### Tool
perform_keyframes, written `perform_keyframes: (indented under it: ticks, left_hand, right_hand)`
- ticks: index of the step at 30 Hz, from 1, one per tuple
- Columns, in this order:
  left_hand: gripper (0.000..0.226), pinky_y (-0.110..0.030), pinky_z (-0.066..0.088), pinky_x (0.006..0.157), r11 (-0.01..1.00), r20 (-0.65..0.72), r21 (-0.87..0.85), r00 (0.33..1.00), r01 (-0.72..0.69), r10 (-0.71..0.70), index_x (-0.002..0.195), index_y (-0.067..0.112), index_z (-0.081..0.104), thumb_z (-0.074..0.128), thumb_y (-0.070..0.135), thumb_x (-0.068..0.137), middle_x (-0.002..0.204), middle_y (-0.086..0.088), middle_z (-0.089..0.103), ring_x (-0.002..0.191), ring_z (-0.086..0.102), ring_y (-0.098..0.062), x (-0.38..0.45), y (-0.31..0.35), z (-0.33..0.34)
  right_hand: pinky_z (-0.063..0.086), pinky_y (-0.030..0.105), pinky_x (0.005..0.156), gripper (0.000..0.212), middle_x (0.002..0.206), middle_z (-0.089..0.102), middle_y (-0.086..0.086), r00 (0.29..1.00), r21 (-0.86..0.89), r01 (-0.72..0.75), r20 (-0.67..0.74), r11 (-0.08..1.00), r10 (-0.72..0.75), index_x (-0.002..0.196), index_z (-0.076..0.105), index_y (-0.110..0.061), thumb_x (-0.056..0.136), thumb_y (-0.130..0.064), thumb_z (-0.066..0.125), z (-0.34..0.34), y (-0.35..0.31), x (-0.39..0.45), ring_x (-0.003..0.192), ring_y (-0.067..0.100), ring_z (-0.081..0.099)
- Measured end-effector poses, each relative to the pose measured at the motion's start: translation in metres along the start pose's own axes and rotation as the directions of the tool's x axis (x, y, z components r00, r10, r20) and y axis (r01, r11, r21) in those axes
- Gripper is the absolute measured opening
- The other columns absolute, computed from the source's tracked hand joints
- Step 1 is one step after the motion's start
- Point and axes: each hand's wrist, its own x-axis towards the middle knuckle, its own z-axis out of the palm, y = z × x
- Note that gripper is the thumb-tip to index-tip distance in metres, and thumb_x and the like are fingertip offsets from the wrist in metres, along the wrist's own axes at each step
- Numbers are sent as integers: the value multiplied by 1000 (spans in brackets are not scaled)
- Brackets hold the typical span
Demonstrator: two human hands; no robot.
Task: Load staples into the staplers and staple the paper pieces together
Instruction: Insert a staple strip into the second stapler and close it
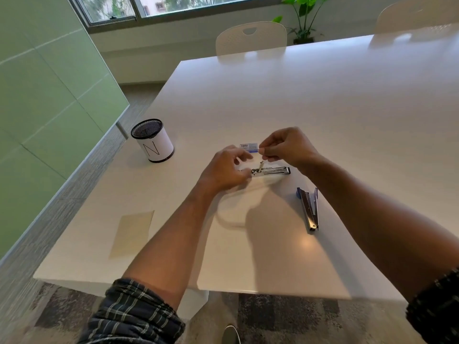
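Chrome stapler (270, 170): lies flat on the white table (323, 100), opened out, its long axis running 9 to 3 o'clock, with a small metal part sticking up near its left end.
Left hand (224, 170): fingers curled, thumb and fingertips gripping the left end of the chrome stapler and holding it on the table.
Right hand (285, 146): at 1 o'clock from the chrome stapler and above it, fingers curled, thumb and forefinger pinched together; whatever they pinch is too small to make out, so I cannot tell whether it holds staples.
Staple box (249, 147): small, white and blue, on the table at 12 o'clock from the left hand, just beside the right fingertips; contact cannot be told.
Blue stapler (309, 209): at 4 o'clock from the chrome one, well apart from both hands, lying open in a narrow V with its hinge nearest the person.
Paper piece (133, 233): pale sheet lying flat at 8 o'clock from the hands, near the table's left edge.
Mesh cup (152, 140): black mesh with a white wrap marked N, upright at 10 o'clock from the left hand.
Sleeves (134, 316): dark plaid, rolled up both forearms.
Chair (250, 38): white, at the table's far side, 12 o'clock.
Plant (304, 18): green, beyond it by the window.
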Motion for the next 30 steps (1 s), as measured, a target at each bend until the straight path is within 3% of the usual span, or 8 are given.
perform_keyframes:
  ticks: [2,5,10,14,18,20,24,30]
  left_hand:
    - [36,-29,55,85,999,45,42,999,15,-17,112,22,75,80,33,77,108,4,63,95,65,-16,-5,-1,6]
    - [31,-40,54,94,995,10,95,1000,18,-19,109,25,76,78,37,80,108,3,61,102,63,-19,-9,1,15]
    - [15,-48,52,91,987,-20,141,997,-75,78,103,16,73,73,16,88,108,-4,65,100,62,-29,-13,8,25]
    - [17,-46,53,87,986,-76,97,987,-135,143,105,14,68,68,6,90,106,-3,71,96,64,-27,-17,8,25]
    - [50,-27,52,84,970,-101,46,965,-239,243,131,16,62,61,-8,86,110,-4,72,96,63,-18,-23,15,23]
    - [59,-27,51,84,954,-118,87,948,-288,297,137,18,60,58,-10,85,117,-6,72,101,63,-20,-25,17,23]
    - [57,-44,56,82,938,-132,185,939,-292,319,137,26,56,59,-2,88,117,-7,71,102,66,-32,-27,16,24]
    - [42,-36,50,68,896,-192,284,896,-341,402,119,24,48,63,2,87,105,-8,73,86,64,-35,-31,18,21]
  right_hand:
    - [65,35,78,15,85,78,17,1000,-27,3,24,1000,-2,94,78,-1,82,-4,84,1,2,-4,78,26,78]
    - [65,42,80,13,84,79,10,999,-139,30,29,990,-26,92,79,-7,81,-5,84,2,5,-10,81,25,78]
    - [61,19,74,13,82,79,2,997,-233,79,2,969,-81,90,81,-11,79,-3,84,2,8,-19,78,13,77]
    - [57,13,71,14,84,78,-4,990,-260,137,16,956,-137,91,83,-14,81,-4,83,-2,10,-24,77,6,74]
    - [54,10,68,12,82,79,-6,981,-250,191,8,949,-196,92,84,-16,81,-10,85,-8,11,-28,73,1,73]
    - [52,10,67,12,83,78,-6,976,-239,208,-17,948,-219,91,84,-16,80,-14,86,-9,13,-29,73,0,72]
    - [59,20,74,13,90,75,-4,965,-244,246,-26,938,-260,94,84,-17,81,-15,86,-13,16,-28,80,9,72]
    - [62,27,81,16,90,78,-5,950,-259,306,24,916,-310,98,84,-17,82,-13,85,-17,14,-32,82,11,73]
